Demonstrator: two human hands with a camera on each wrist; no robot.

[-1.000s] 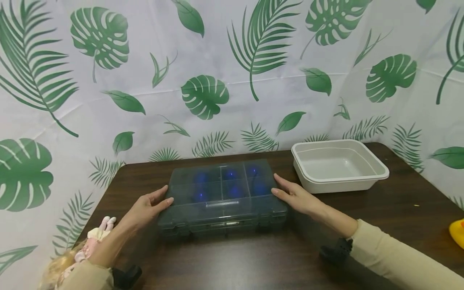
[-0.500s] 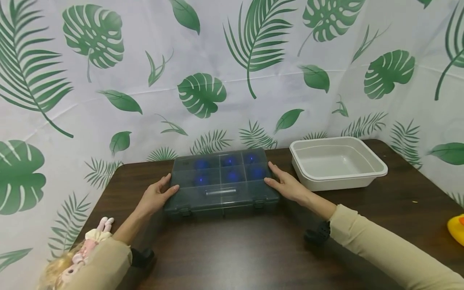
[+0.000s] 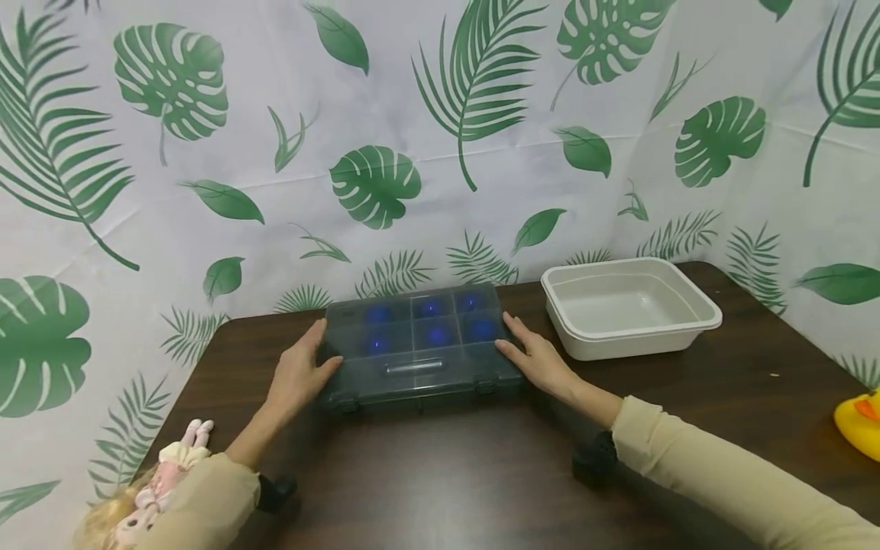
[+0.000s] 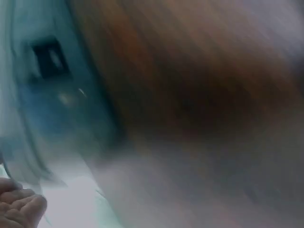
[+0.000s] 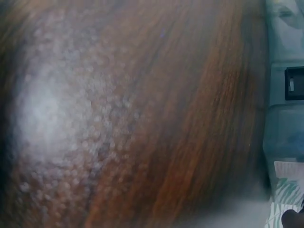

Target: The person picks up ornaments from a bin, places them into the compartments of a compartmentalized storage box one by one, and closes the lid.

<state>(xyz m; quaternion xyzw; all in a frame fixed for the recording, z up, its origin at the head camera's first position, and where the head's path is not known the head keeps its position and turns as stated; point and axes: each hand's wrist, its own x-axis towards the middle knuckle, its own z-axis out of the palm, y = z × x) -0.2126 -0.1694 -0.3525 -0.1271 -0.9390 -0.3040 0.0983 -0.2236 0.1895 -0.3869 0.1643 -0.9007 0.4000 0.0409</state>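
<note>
A dark translucent organizer box [image 3: 406, 374], its lid down, lies near the back of the table. Several blue round things [image 3: 438, 334] show through the lid in separate compartments. My left hand [image 3: 297, 376] rests at the box's left side, thumb by the front corner and fingers reaching along the edge. At the opposite side, my right hand [image 3: 539, 363] touches the box with straight fingers, its thumb over the lid's edge. A dark latch [image 5: 295, 83] on the box's front shows in the right wrist view. The left wrist view is blurred; a few fingertips [image 4: 23, 204] appear at its corner.
An off-white plastic basin [image 3: 632, 336] stands right of the box. A doll [image 3: 165, 485] lies at the left edge beside the left sleeve. Part of a yellow rubber duck [image 3: 859, 428] shows at the far right. A leaf-patterned cloth [image 3: 385, 252] hangs behind the table.
Both hands have moved the box back towards the cloth and slightly left, and its front edge has lowered. During the last half second the box has barely moved, while the left thumb and fingers have spread apart.
</note>
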